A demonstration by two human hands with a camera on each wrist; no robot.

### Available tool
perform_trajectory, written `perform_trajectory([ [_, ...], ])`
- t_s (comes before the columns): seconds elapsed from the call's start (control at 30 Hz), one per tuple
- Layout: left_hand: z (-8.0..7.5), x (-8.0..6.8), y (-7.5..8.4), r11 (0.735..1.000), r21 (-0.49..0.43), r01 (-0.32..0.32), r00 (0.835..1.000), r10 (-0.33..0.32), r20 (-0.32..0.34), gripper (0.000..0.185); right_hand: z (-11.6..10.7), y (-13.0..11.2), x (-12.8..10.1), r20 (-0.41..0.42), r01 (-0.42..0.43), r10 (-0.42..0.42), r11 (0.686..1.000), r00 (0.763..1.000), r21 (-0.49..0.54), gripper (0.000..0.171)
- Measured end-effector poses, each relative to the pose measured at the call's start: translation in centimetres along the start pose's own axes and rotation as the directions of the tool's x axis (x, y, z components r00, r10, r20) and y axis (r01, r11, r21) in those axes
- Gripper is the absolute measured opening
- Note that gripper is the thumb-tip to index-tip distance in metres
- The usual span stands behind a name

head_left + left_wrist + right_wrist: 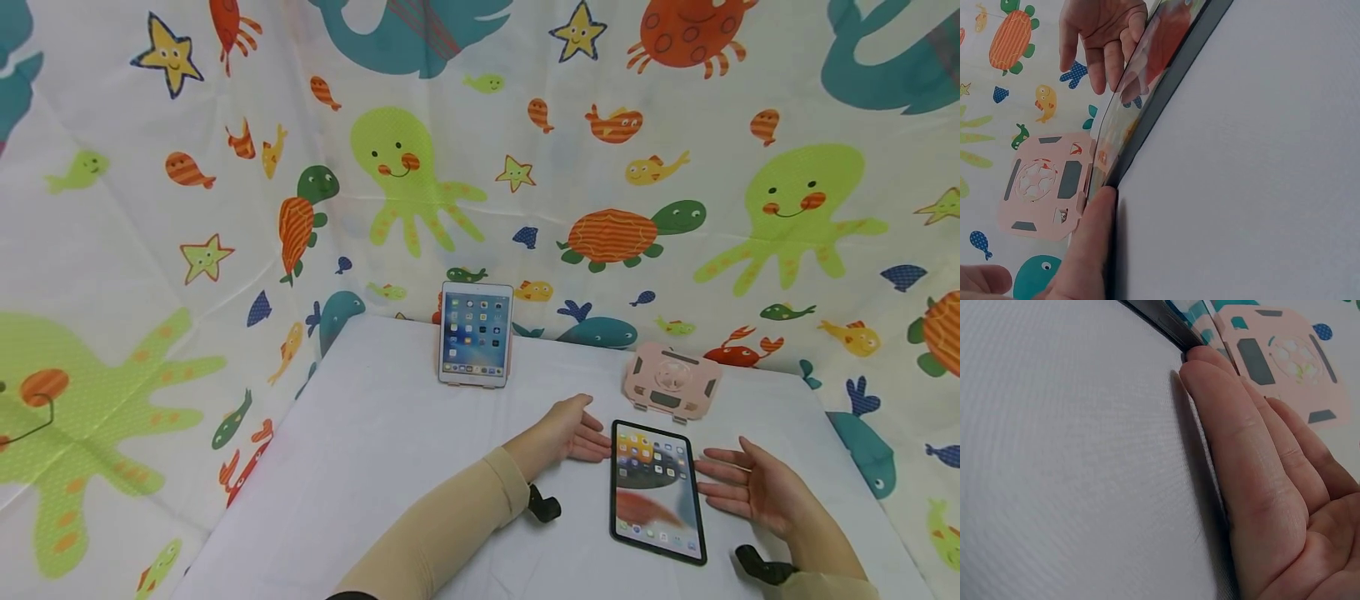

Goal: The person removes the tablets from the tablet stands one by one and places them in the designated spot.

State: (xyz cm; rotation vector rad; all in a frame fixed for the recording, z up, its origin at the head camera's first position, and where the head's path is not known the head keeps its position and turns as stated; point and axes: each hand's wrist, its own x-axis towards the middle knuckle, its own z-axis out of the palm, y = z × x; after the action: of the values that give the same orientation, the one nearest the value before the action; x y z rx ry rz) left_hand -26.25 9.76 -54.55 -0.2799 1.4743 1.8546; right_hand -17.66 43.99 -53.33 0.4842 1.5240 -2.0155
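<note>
A large tablet [654,492] with a black edge and a lit home screen lies face up on the white table. My left hand [576,433] is at its left edge, palm turned inward and fingers straight, the fingertips touching the rim. On the opposite side my right hand [757,487] has its fingers extended to the right edge, palm up. In the left wrist view one fingertip [1104,197] meets the tablet's dark side [1147,125]. The right wrist view shows fingers [1229,419] against the tablet's edge [1163,322]. Neither hand grips it.
Behind the tablet stands a pink case or stand [670,382] with a round cut-out pattern. A smaller white tablet [476,333] is propped upright at the back left, its screen lit. A sea-animal printed cloth [465,167] hangs behind the white tabletop [390,417].
</note>
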Motion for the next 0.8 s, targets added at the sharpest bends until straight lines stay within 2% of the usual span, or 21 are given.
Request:
perform_trajectory([
  [0.33,-0.8,-0.5,0.3,0.997,0.074,-0.015,0.994,0.007,0.108,0.064,-0.2,-0.1,-0.3,0.058,0.011,-0.009,0.999,0.998,-0.044,0.059],
  [0.53,-1.4,-0.7,0.6,0.995,0.096,-0.025,0.988,0.010,0.157,0.066,0.1,-0.4,-0.5,0.026,0.013,-0.010,0.993,1.000,-0.114,0.059],
  [0.63,-1.7,-0.9,0.7,0.995,0.099,-0.031,0.986,0.014,0.169,0.067,0.2,-0.6,-0.5,-0.004,0.025,-0.026,0.989,1.000,-0.144,0.067],
  [0.8,-2.0,-1.1,1.2,0.995,0.095,-0.044,0.983,0.026,0.184,0.067,0.5,-0.9,-0.5,-0.055,0.052,-0.064,0.981,0.996,-0.189,0.092],
])
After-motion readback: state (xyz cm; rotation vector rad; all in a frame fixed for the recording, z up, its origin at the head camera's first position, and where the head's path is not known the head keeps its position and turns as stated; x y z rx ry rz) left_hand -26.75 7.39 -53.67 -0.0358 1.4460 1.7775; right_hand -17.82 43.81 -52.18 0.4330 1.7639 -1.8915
